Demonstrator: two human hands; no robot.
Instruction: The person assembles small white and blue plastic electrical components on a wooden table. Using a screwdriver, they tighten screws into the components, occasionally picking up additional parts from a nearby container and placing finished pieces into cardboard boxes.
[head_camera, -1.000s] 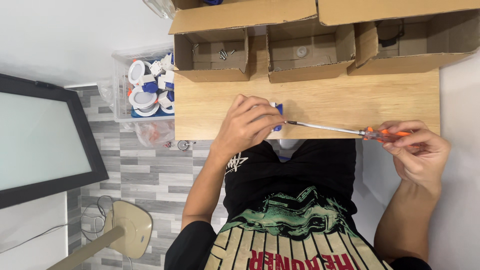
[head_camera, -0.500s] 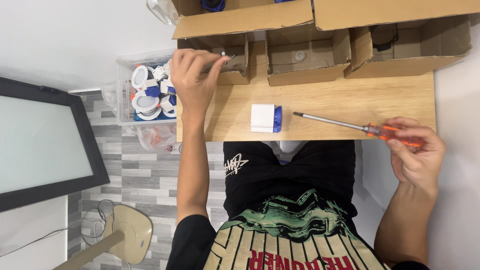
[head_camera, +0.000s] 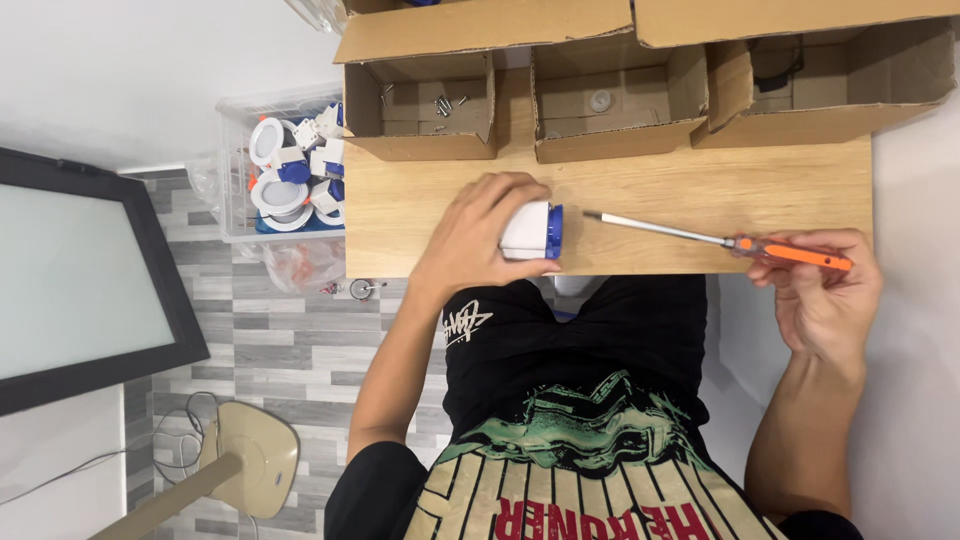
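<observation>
While a seated person works at a wooden table (head_camera: 640, 185), the left hand (head_camera: 480, 235) wraps closed around a small white-and-blue fitting (head_camera: 533, 230) at mid-frame, and the right hand (head_camera: 820, 295) pinches an orange-handled screwdriver (head_camera: 720, 240), tip just short of it. Screws (head_camera: 442, 103) wait in the upper-left cardboard box (head_camera: 420, 135); fastening looks unfinished.

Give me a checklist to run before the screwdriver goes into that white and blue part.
1. Left hand grips the part on the table: ok.
2. Right hand holds the screwdriver by its orange handle: ok.
3. Tip points at the part's blue end, just apart from it: ok.
4. Tip lined up with a screw: cannot tell, none visible.
5. Screws at hand in the left box: ok.
</observation>
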